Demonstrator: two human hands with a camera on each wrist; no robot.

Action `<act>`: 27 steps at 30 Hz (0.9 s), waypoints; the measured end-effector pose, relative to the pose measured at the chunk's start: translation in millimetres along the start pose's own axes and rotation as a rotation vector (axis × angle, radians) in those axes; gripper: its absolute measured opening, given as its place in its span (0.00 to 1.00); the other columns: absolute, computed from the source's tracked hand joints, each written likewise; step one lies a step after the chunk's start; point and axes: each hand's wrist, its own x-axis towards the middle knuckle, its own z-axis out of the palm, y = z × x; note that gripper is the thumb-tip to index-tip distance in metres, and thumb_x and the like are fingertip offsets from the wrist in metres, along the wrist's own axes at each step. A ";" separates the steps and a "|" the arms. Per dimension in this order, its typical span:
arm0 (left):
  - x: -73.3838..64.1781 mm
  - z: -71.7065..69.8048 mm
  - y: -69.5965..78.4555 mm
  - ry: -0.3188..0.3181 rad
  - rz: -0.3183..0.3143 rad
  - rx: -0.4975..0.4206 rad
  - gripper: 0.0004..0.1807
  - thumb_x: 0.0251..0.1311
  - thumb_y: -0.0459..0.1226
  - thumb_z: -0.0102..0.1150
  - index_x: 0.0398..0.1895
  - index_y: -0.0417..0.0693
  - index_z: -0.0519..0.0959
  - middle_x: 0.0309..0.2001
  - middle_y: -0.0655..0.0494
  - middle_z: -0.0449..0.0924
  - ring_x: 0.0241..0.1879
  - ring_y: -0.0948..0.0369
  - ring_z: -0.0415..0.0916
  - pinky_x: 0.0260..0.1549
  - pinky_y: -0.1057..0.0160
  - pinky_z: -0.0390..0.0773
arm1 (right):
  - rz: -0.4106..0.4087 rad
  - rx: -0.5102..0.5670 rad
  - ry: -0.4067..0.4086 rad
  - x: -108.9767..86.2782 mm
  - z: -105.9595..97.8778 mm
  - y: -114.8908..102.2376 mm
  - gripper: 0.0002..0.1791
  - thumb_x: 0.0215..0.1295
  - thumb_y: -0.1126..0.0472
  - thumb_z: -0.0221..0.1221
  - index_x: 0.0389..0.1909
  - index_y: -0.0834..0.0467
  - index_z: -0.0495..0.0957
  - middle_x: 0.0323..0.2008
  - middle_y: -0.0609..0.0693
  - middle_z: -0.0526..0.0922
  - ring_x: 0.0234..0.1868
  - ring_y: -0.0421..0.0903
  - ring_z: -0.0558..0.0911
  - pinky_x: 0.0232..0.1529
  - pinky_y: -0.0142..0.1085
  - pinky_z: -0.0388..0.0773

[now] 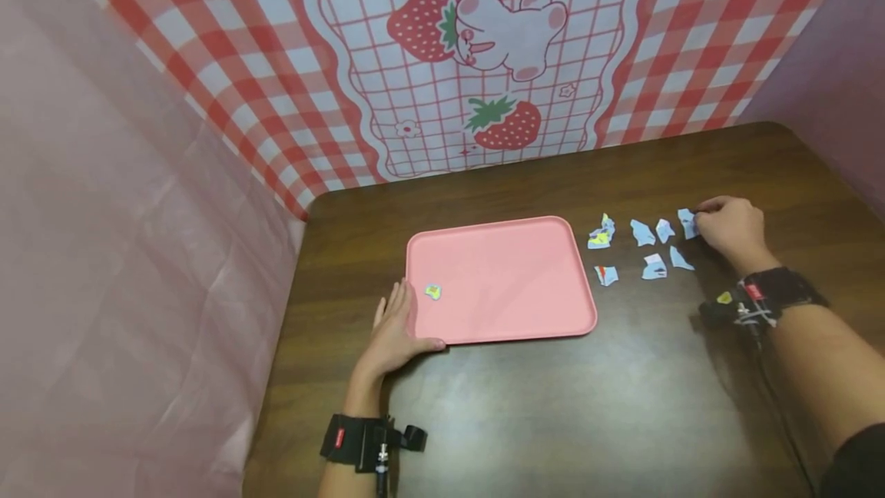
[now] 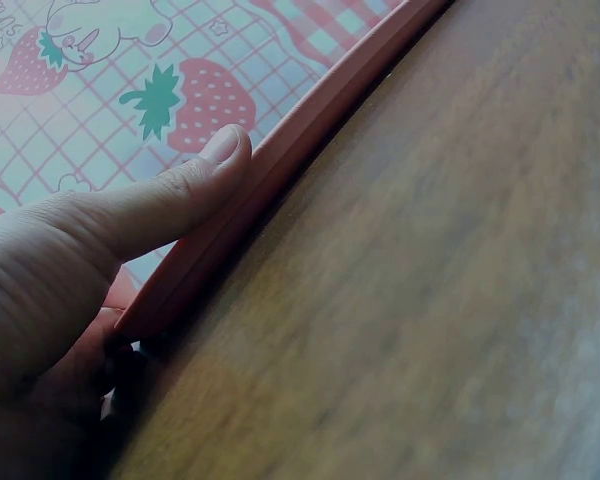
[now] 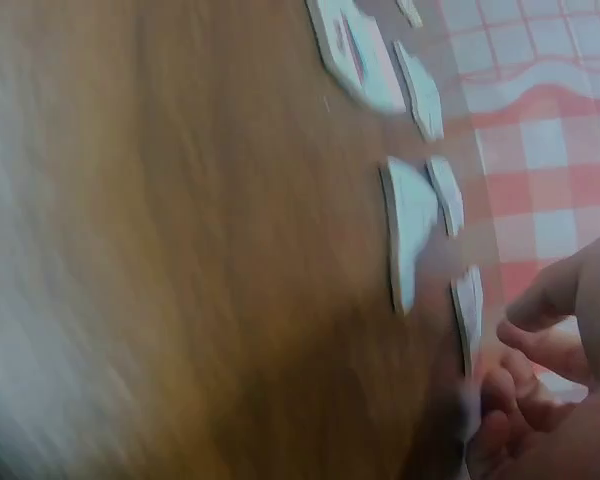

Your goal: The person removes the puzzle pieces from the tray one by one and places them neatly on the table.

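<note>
A pink tray (image 1: pixel 498 313) lies flat on the table, with one small yellow and blue piece (image 1: pixel 432 292) inside near its left rim. My left hand (image 1: pixel 392 335) rests at the tray's near left corner: fairly straight fingers run along the left side, and the thumb (image 2: pixel 180 195) lies against the near rim. At the far right, my right hand (image 1: pixel 734 230) has bent fingers at a pale blue jigsaw-like piece (image 1: pixel 687 223). In the right wrist view, a piece (image 3: pixel 467 315) stands beside those fingers (image 3: pixel 495 400); blur hides whether they pinch anything.
Right of the tray lie several irregular pieces: a yellow-marked one (image 1: pixel 601 235), a red-marked one (image 1: pixel 606 275), a pink-topped one (image 1: pixel 654 267), and plain blue ones (image 1: pixel 642 233). A checked strawberry cloth (image 1: pixel 276 60) hangs behind the wooden table (image 1: pixel 525 413). A cable (image 1: pixel 777 398) trails from the right wrist.
</note>
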 end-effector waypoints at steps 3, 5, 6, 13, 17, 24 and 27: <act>0.0 -0.2 1.3 0.000 0.006 -0.005 0.72 0.44 0.58 0.77 0.79 0.32 0.41 0.80 0.39 0.36 0.80 0.49 0.31 0.73 0.44 0.30 | 0.019 0.022 0.054 -3.9 6.5 -9.3 0.23 0.68 0.57 0.52 0.53 0.72 0.77 0.49 0.73 0.78 0.52 0.71 0.72 0.41 0.53 0.66; 0.2 0.0 1.6 -0.003 0.005 -0.004 0.72 0.44 0.59 0.77 0.79 0.32 0.41 0.80 0.39 0.36 0.80 0.49 0.31 0.73 0.44 0.30 | 0.014 0.046 0.089 -7.3 12.7 -20.1 0.23 0.67 0.58 0.52 0.55 0.71 0.77 0.49 0.72 0.78 0.54 0.71 0.71 0.45 0.55 0.66; 0.4 0.1 1.8 -0.004 0.004 -0.003 0.72 0.44 0.59 0.77 0.79 0.33 0.40 0.80 0.40 0.36 0.80 0.50 0.31 0.74 0.44 0.30 | 0.009 0.054 0.104 -9.8 16.3 -27.1 0.24 0.66 0.58 0.52 0.55 0.70 0.77 0.49 0.72 0.77 0.55 0.71 0.71 0.45 0.56 0.66; 1.9 -0.9 2.7 -0.002 0.000 0.008 0.72 0.44 0.59 0.77 0.79 0.33 0.40 0.80 0.40 0.36 0.80 0.50 0.31 0.74 0.45 0.30 | -0.169 0.121 0.128 -34.5 47.8 -93.4 0.21 0.59 0.64 0.52 0.50 0.68 0.80 0.40 0.64 0.75 0.45 0.62 0.73 0.40 0.51 0.65; 2.3 -1.6 2.3 -0.001 -0.005 0.014 0.72 0.44 0.59 0.77 0.79 0.33 0.40 0.80 0.40 0.36 0.80 0.50 0.31 0.74 0.45 0.30 | -0.274 0.152 0.067 -51.7 71.8 -132.8 0.19 0.57 0.66 0.54 0.48 0.67 0.82 0.37 0.61 0.76 0.39 0.57 0.74 0.38 0.48 0.67; 1.3 -1.0 1.6 0.001 0.001 0.004 0.73 0.44 0.59 0.77 0.79 0.33 0.41 0.80 0.39 0.36 0.79 0.50 0.31 0.74 0.45 0.30 | -0.394 0.173 -0.130 -78.6 111.8 -193.2 0.14 0.57 0.66 0.58 0.43 0.64 0.84 0.31 0.55 0.78 0.33 0.53 0.76 0.35 0.42 0.69; 0.4 -0.2 0.8 0.004 0.002 0.002 0.73 0.44 0.59 0.77 0.79 0.33 0.41 0.80 0.39 0.36 0.80 0.50 0.31 0.74 0.45 0.30 | -0.424 0.136 -0.238 -89.4 126.9 -215.5 0.12 0.59 0.65 0.59 0.42 0.62 0.84 0.29 0.52 0.78 0.31 0.49 0.76 0.34 0.40 0.70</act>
